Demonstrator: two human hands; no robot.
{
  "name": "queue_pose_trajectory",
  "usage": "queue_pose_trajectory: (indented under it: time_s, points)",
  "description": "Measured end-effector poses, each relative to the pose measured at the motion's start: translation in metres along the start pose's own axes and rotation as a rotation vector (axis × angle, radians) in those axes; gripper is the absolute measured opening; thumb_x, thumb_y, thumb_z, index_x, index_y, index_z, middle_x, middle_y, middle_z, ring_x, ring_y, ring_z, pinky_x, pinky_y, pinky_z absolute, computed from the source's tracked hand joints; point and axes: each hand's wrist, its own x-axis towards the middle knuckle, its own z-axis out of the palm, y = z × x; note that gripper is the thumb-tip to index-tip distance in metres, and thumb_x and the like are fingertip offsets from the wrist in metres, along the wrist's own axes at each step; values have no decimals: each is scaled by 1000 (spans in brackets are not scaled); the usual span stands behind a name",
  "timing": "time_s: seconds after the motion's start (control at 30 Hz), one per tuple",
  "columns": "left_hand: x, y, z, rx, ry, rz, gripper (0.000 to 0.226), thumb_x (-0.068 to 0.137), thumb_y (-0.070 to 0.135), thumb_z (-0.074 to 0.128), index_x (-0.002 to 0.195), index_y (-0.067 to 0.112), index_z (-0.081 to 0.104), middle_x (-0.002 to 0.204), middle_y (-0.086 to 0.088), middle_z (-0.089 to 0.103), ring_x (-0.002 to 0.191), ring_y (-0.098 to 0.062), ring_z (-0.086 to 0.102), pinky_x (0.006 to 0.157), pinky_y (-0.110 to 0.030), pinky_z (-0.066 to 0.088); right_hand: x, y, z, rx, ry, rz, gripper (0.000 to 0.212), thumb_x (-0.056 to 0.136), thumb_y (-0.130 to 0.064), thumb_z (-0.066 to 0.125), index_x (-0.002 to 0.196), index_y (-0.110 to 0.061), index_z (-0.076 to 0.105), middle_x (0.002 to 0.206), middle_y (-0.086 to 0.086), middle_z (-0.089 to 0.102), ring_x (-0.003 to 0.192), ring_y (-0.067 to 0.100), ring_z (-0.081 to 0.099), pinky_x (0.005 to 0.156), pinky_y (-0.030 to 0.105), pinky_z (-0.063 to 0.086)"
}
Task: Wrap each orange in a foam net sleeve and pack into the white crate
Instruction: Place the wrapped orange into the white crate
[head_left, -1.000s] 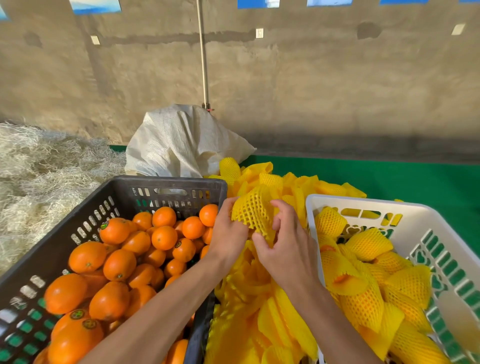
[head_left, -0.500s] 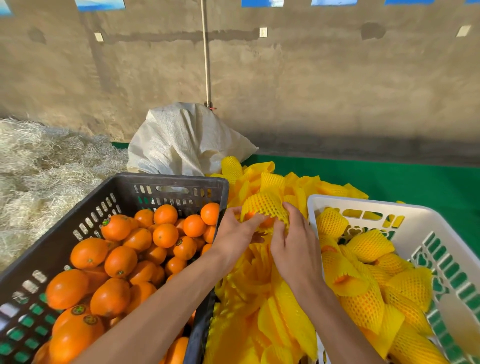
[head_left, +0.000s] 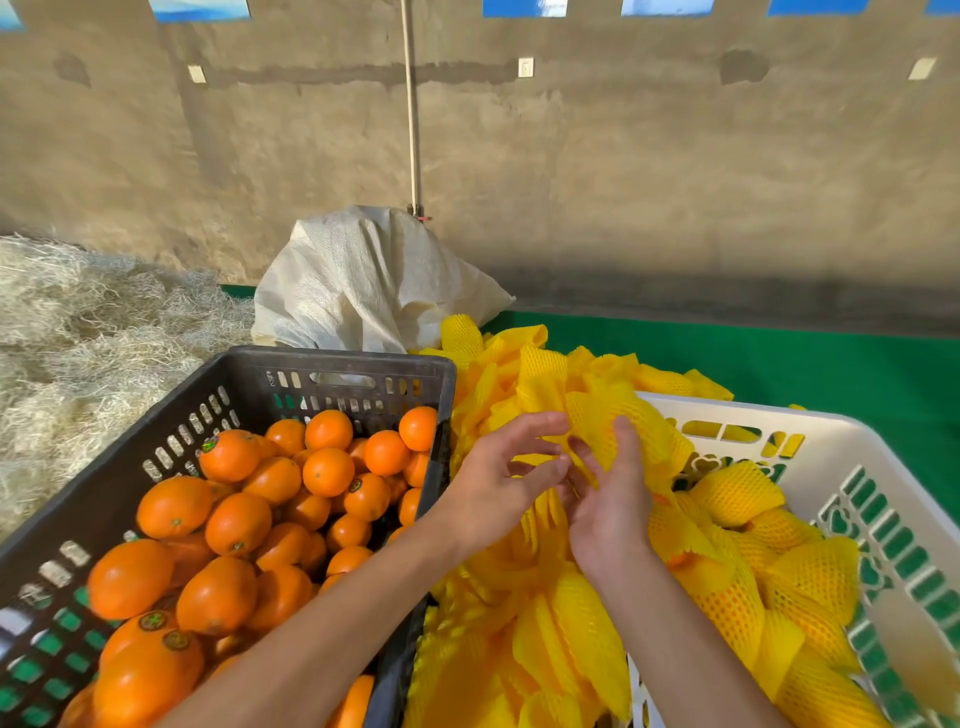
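A black crate (head_left: 337, 359) at the left holds several bare oranges (head_left: 327, 470). The white crate (head_left: 779, 418) at the right holds several oranges wrapped in yellow foam net (head_left: 737, 491). Between the crates lies a heap of loose yellow foam sleeves (head_left: 545, 649). My right hand (head_left: 608, 504) grips a net-wrapped orange (head_left: 639, 426) above the white crate's near-left corner. My left hand (head_left: 498, 478) hovers just left of it with fingers spread and nothing in it.
A white woven sack (head_left: 363, 280) leans behind the black crate. Straw (head_left: 78, 338) is piled at the left. A green mat (head_left: 779, 358) covers the ground at the right, before a concrete wall with a thin pole (head_left: 413, 104).
The wrapped orange has moved right, toward the white crate, in my right hand. My left hand has let go of the net and spread its fingers.
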Motion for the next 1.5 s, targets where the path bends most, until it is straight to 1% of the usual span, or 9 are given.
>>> queue_pose_trajectory:
  time_s: [0.33,0.5,0.67,0.8,1.0,1.07,1.3,1.4,1.5]
  points:
    - [1,6,-17,157,473,310,27,98,-6,53,106,13,70,101,8,71,93,-12,66,80,-21,50,-7,11,6,-264,-167,21,19,101,-20,60,113,-7,67,102,9,78,75,23,74,66,34,58]
    - [14,-23,-61,261,652,19,22,99,1,54,115,11,66,101,2,70,103,-14,66,90,-28,53,2,36,-7,-989,-286,-308,18,107,-20,50,103,-15,67,111,9,72,83,23,72,70,35,57]
    - [3,-88,-100,647,203,-610,36,101,22,62,134,9,55,126,-15,65,115,-38,62,97,-50,53,11,51,-24,-1846,-616,-335,31,103,-28,54,130,-16,60,134,9,61,126,30,56,99,37,47]
    - [-13,-117,-93,399,-104,-914,50,108,14,48,155,1,36,158,-22,41,144,-39,43,118,-49,38,12,56,-31,-2126,-799,-58,48,92,-31,67,137,-17,57,141,9,57,130,29,54,100,33,44]
    - [-30,-126,-96,742,-359,-895,82,102,34,62,164,23,10,162,-5,36,147,-31,37,120,-42,33,17,60,-33,-2143,-763,-57,14,92,-16,55,78,-14,56,77,2,56,86,26,62,56,25,31]
    - [-34,-126,-88,836,-352,-785,63,105,31,55,160,18,27,157,-9,44,145,-32,39,113,-26,37,16,58,-31,-2115,-721,-96,14,96,-18,50,83,-15,53,85,5,58,93,28,63,62,26,34]
    - [-14,-103,-89,1354,-254,-585,54,102,30,60,148,11,39,141,-17,47,131,-36,47,105,-43,46,12,51,-18,-1732,-459,-443,34,97,-46,52,123,-23,57,107,1,67,99,25,65,73,34,47]
    - [2,-68,-96,1429,-54,-617,43,101,32,59,136,8,52,143,-20,46,134,-37,42,108,-41,45,16,54,-15,-1500,-424,-450,22,95,-48,55,111,-33,52,92,-12,58,84,13,61,75,40,56]
    - [6,-38,-104,1264,236,-559,60,96,54,60,129,3,58,137,-20,51,131,-37,46,104,-43,47,16,58,-12,-1319,-470,-389,15,100,-42,54,114,-38,49,127,-6,60,110,11,58,85,32,50]
